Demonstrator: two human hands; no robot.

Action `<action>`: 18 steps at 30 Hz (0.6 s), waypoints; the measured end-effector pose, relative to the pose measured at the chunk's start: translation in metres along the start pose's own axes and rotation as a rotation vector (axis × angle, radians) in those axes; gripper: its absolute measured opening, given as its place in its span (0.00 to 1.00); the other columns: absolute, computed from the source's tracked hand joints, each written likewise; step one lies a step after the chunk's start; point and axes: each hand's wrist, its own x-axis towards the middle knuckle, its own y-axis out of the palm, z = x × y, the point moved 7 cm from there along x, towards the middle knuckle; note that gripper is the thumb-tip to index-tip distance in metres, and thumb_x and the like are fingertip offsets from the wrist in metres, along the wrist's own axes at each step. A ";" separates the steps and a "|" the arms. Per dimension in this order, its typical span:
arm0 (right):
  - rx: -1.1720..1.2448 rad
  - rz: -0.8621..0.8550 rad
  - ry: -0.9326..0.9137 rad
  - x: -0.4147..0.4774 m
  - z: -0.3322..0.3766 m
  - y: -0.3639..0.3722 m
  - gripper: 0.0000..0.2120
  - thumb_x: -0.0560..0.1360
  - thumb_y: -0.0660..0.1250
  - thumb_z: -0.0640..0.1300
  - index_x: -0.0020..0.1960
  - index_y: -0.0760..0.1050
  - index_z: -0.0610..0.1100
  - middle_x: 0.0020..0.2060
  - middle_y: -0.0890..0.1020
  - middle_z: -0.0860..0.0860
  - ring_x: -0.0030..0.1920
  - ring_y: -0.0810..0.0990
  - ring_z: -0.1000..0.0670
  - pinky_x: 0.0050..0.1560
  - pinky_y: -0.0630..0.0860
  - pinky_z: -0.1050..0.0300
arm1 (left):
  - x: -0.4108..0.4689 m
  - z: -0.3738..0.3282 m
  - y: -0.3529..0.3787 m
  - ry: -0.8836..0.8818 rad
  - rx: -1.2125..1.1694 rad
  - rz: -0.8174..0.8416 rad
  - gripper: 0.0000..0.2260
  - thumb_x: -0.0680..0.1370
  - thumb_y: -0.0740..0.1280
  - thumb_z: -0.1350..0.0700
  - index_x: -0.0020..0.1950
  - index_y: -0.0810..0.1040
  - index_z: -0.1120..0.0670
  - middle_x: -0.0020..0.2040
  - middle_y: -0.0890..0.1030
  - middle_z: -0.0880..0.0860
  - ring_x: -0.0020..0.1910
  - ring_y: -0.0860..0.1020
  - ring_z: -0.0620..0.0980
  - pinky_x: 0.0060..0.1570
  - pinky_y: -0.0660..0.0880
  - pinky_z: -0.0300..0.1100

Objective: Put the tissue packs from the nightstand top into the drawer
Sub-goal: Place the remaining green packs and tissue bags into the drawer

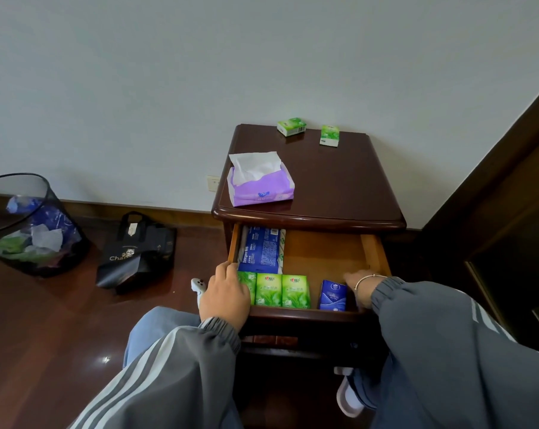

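Dark wooden nightstand [308, 193] against a pale wall; its top drawer [322, 253] is pulled out, the back part hidden under the overhanging top. On the floor to the left stands a black mesh waste bin [63, 230], cut off by the frame edge, holding crumpled paper and plastic. Next to it lies a slumped black tote bag [138, 252], its print only partly legible. Both forearms are in grey striped sleeves. Left hand [224, 295] sits at the drawer's front left corner, fingers bent down over the leftmost pack, tips hidden; cannot tell whether it grips or merely rests. Right hand [359, 284] is mostly covered by its cuff, at the drawer's right front; the fingers that show lie straight, nothing seen in them. An open purple tissue pack [258, 188], a sheet sticking up, sits on the top's front left. A large blue tissue pack [260, 250] lies along the drawer's left side. Three green pocket packs [269, 290] stand in a row at the drawer front, the leftmost half covered. A small blue pocket pack [332, 295] stands just beside the right hand. Two green tissue packs remain at the back of the top: one [291, 126] lying flat, the other [329, 135] to its right, well apart. Thin bracelet [367, 278] on the right wrist. A small white object [197, 287] by the left hand is too obscured to identify.
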 end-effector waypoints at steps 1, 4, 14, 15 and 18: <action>0.003 -0.020 0.006 0.000 -0.002 -0.003 0.29 0.68 0.74 0.41 0.66 0.66 0.42 0.60 0.77 0.43 0.60 0.77 0.43 0.55 0.75 0.54 | 0.000 0.000 -0.001 0.002 0.001 -0.003 0.19 0.78 0.57 0.56 0.69 0.68 0.51 0.70 0.68 0.47 0.61 0.74 0.51 0.52 0.72 0.46; 0.143 -0.082 -0.042 -0.002 -0.010 -0.015 0.26 0.66 0.76 0.44 0.61 0.72 0.46 0.59 0.77 0.47 0.58 0.76 0.46 0.54 0.75 0.54 | 0.001 0.000 0.000 0.006 0.001 -0.008 0.19 0.78 0.57 0.56 0.69 0.67 0.51 0.70 0.68 0.48 0.61 0.73 0.51 0.53 0.72 0.46; 0.888 -0.140 -0.276 0.009 0.001 -0.020 0.22 0.67 0.76 0.39 0.60 0.76 0.42 0.57 0.80 0.43 0.57 0.79 0.48 0.58 0.76 0.57 | 0.001 0.001 0.002 0.000 0.015 -0.007 0.18 0.78 0.57 0.55 0.68 0.68 0.51 0.70 0.68 0.47 0.61 0.74 0.50 0.48 0.72 0.45; 0.913 -0.158 -0.250 0.012 0.003 -0.016 0.25 0.67 0.76 0.41 0.62 0.75 0.41 0.59 0.79 0.43 0.59 0.78 0.46 0.59 0.75 0.56 | 0.001 0.001 0.002 0.000 0.016 -0.006 0.18 0.78 0.57 0.55 0.68 0.68 0.51 0.70 0.68 0.47 0.61 0.74 0.50 0.48 0.72 0.45; 0.877 -0.199 -0.164 0.018 -0.001 -0.006 0.30 0.67 0.76 0.49 0.66 0.71 0.44 0.65 0.73 0.47 0.65 0.72 0.46 0.64 0.72 0.51 | 0.001 0.000 0.002 0.007 0.022 -0.011 0.18 0.78 0.57 0.55 0.68 0.69 0.51 0.70 0.68 0.47 0.60 0.74 0.51 0.50 0.72 0.46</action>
